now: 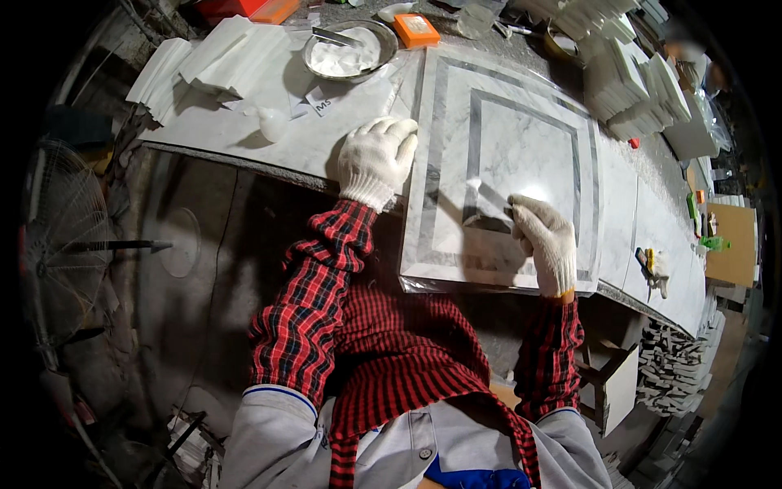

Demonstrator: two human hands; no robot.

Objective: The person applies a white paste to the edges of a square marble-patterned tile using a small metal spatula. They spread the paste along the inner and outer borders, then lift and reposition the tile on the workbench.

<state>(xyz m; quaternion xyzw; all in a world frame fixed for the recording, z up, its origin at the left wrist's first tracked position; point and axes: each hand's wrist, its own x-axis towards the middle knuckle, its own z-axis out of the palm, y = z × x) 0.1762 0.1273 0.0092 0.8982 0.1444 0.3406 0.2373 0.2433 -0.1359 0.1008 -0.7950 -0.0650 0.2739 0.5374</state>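
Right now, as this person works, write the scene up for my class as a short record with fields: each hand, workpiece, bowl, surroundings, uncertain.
Left hand: white glove, at the panel's left edge; no tool seen in it
Right hand: white glove, gripping a thin-bladed spatula with white material at its tip
Workpiece: pale veined marble panel with nested dark-grey bands
Bowl: beyond the left hand, holding white paste and another blade
Surroundings: orange box beside the bowl; fan at far left
Uncertain: whether the spatula touches the panel

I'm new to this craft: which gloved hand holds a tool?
The right hand, holding a spatula over the marble panel; the left hand, by its left edge, shows none.
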